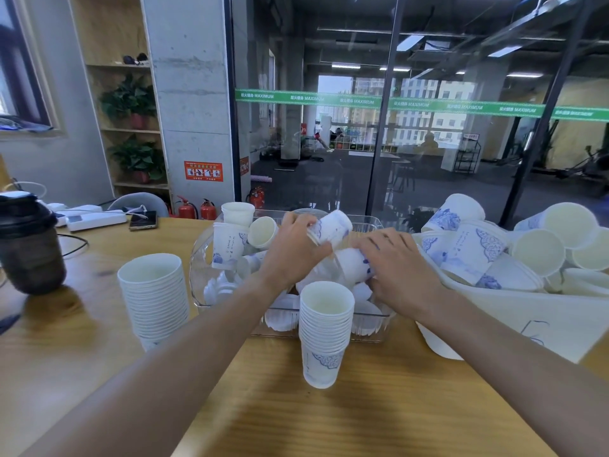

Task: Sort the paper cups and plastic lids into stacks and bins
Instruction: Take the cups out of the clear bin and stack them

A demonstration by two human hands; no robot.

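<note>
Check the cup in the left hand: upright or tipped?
Tipped. The left hand grips the cup lying nearly on its side above the clear bin, base pointing up and right.

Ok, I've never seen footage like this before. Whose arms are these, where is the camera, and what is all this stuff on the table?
No machine here: the arms belong to a person wearing a wide-angle camera on the head, so you look forward and down along both forearms.

They are sorting at a wooden table. The left hand grips a white paper cup with blue print, lying on its side, above a clear plastic bin that holds loose cups and white lids. The right hand rests with fairly straight fingers on another cup in the bin; whether it grips that cup is unclear.

Two nested stacks stand in front: a taller stack on the left and a shorter stack in the middle. On the right, a white bag is heaped with unsorted cups. At far left stands a dark tumbler.
</note>
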